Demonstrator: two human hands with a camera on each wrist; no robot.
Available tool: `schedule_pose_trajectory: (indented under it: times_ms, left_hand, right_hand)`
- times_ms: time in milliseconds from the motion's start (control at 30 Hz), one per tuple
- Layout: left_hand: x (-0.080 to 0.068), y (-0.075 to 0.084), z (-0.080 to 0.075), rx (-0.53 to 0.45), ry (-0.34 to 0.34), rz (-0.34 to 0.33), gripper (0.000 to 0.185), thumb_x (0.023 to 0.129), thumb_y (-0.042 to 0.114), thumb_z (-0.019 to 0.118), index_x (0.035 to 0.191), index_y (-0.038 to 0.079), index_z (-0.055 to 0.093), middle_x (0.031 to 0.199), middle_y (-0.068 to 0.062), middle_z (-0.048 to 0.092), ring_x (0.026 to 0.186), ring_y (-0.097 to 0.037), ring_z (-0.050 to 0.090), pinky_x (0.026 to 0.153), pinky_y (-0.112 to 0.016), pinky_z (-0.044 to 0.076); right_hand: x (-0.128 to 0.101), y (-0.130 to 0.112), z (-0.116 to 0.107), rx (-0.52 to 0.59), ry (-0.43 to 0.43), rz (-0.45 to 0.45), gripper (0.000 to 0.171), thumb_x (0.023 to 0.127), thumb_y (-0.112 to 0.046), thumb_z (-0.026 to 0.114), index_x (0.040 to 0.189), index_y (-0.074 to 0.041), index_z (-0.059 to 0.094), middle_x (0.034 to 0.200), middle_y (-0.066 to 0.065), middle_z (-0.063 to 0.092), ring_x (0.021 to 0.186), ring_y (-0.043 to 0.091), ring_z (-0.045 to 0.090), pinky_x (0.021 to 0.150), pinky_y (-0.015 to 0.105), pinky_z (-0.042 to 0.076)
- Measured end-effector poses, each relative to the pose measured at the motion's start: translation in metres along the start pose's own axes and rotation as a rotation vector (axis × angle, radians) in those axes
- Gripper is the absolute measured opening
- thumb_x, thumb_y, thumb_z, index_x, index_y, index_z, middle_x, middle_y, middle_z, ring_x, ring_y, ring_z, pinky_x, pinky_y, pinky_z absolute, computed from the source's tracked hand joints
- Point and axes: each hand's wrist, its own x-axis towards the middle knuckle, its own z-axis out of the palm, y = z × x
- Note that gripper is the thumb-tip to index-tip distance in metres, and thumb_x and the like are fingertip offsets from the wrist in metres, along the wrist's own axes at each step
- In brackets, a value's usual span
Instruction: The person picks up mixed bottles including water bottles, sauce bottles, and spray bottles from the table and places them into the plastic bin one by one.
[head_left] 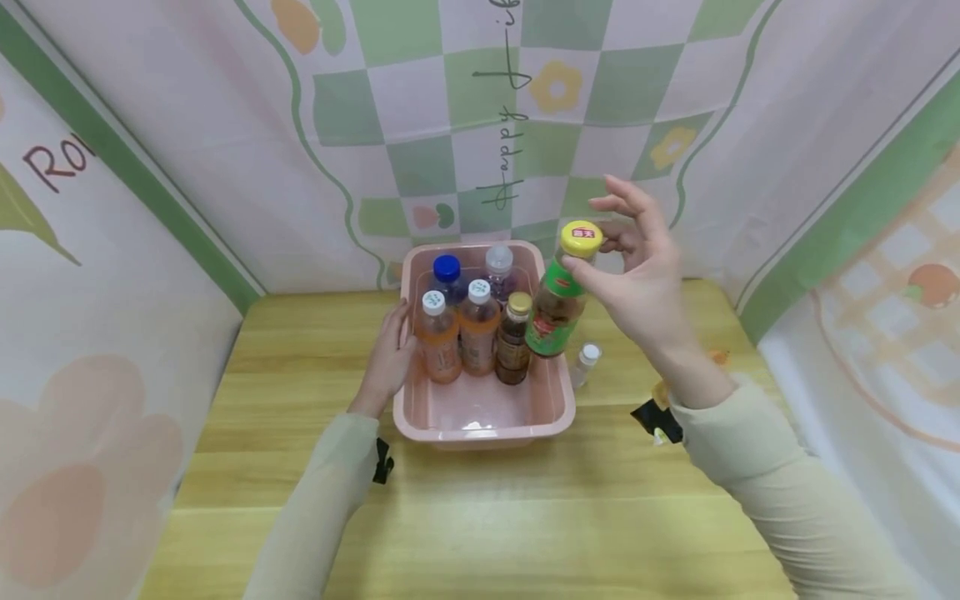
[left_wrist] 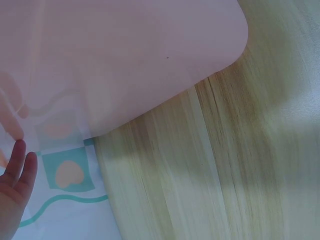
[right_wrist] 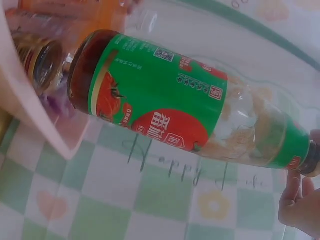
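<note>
My right hand (head_left: 648, 283) pinches the neck of a tomato sauce bottle (head_left: 555, 321) between thumb and fingers. This glass bottle has a yellow cap and a green label with tomatoes (right_wrist: 160, 95); it is held slightly tilted over the right rim of a pink plastic basin (head_left: 480, 433). My left hand (head_left: 390, 354) rests at the basin's left side, its fingers (left_wrist: 17, 162) straight along the outer wall. Inside stand two orange drink bottles (head_left: 441, 354) with white caps, a small dark bottle (head_left: 513, 350) with a gold cap, a blue-capped bottle (head_left: 447, 279) and a clear-capped bottle (head_left: 498, 271).
A small white-capped bottle (head_left: 587, 358) stands on the wooden table (head_left: 480, 525), just right of the basin. Dark wrist straps (head_left: 658, 419) show near both sleeves. Printed curtains (head_left: 480, 108) hang behind the table and at both sides.
</note>
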Motion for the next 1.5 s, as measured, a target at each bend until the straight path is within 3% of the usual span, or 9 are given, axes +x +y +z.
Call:
schedule_pose_trajectory:
  times_ms: [167,233,367,467,700,833,933,1133,1500]
  left_hand:
    - [0.001,-0.001,-0.001,0.0,0.001,-0.002,0.057,0.099,0.024,0.038,0.153,0.023,0.019,0.162,0.004,0.012,0.15,-0.025,0.014,0.122,-0.05,0.018]
    - [0.001,-0.001,0.0,-0.003,0.003,-0.004,0.058,0.099,0.024,0.038,0.153,0.023,0.019,0.162,0.004,0.012,0.15,-0.025,0.014,0.122,-0.051,0.018]
    - [0.001,-0.001,0.0,-0.005,0.004,-0.008,0.058,0.098,0.024,0.038,0.153,0.024,0.02,0.162,0.004,0.011,0.15,-0.025,0.014,0.122,-0.051,0.018]
    - [0.001,-0.002,0.001,0.003,0.003,-0.002,0.057,0.099,0.024,0.038,0.153,0.024,0.02,0.162,0.005,0.011,0.15,-0.025,0.014,0.122,-0.051,0.018]
    - [0.0,-0.002,0.001,-0.004,0.004,0.011,0.055,0.099,0.024,0.038,0.152,0.025,0.024,0.162,0.004,0.011,0.15,-0.025,0.015,0.122,-0.052,0.019]
    - [-0.001,-0.001,0.001,-0.004,0.008,0.035,0.055,0.098,0.021,0.039,0.151,0.024,0.026,0.162,0.003,0.012,0.149,-0.028,0.016,0.121,-0.054,0.02]
    - [-0.002,0.0,0.001,-0.01,0.011,0.037,0.055,0.097,0.02,0.039,0.151,0.024,0.027,0.162,0.003,0.012,0.149,-0.028,0.017,0.12,-0.055,0.022]
    - [-0.001,-0.001,0.002,-0.004,0.002,0.033,0.054,0.098,0.021,0.038,0.151,0.025,0.027,0.162,0.003,0.012,0.149,-0.027,0.016,0.12,-0.053,0.022]
    - [0.0,-0.002,0.002,-0.012,0.008,0.038,0.058,0.097,0.02,0.038,0.152,0.025,0.022,0.162,0.004,0.012,0.149,-0.027,0.016,0.12,-0.054,0.021]
  right_hand:
    - [-0.002,0.002,0.017,-0.065,-0.063,0.052,0.076,0.071,0.018,0.067,0.139,-0.003,0.043,0.122,-0.002,0.052,0.101,0.002,0.06,0.082,0.016,0.045]
    - [-0.003,0.004,0.024,-0.096,-0.098,0.061,0.076,0.07,0.016,0.069,0.139,-0.002,0.042,0.125,0.005,0.053,0.1,0.0,0.059,0.082,0.016,0.046]
    - [-0.007,0.013,0.037,-0.162,-0.184,0.075,0.077,0.071,0.012,0.071,0.14,-0.004,0.042,0.13,0.015,0.05,0.105,0.012,0.06,0.081,0.015,0.046]
    - [-0.011,0.022,0.046,-0.189,-0.246,0.089,0.074,0.072,0.011,0.071,0.139,-0.005,0.044,0.128,0.015,0.049,0.105,0.022,0.059,0.081,0.015,0.047]
    - [-0.02,0.042,0.067,-0.282,-0.372,0.108,0.07,0.073,0.007,0.07,0.137,-0.006,0.047,0.129,0.016,0.05,0.103,0.027,0.058,0.081,0.029,0.049]
    - [-0.025,0.053,0.078,-0.308,-0.428,0.131,0.07,0.074,0.006,0.069,0.138,-0.007,0.047,0.131,0.017,0.049,0.1,0.026,0.056,0.074,0.025,0.049]
    - [-0.029,0.059,0.084,-0.322,-0.454,0.138,0.07,0.073,0.007,0.069,0.139,-0.006,0.046,0.133,0.018,0.046,0.099,0.026,0.056,0.068,0.022,0.05]
    - [-0.036,0.073,0.094,-0.348,-0.483,0.177,0.076,0.07,0.008,0.069,0.14,-0.007,0.044,0.132,0.019,0.047,0.105,0.028,0.056,0.081,0.03,0.055]
    - [-0.044,0.089,0.105,-0.439,-0.541,0.235,0.08,0.067,0.01,0.067,0.142,-0.009,0.043,0.128,0.019,0.049,0.104,0.028,0.054,0.084,0.036,0.055]
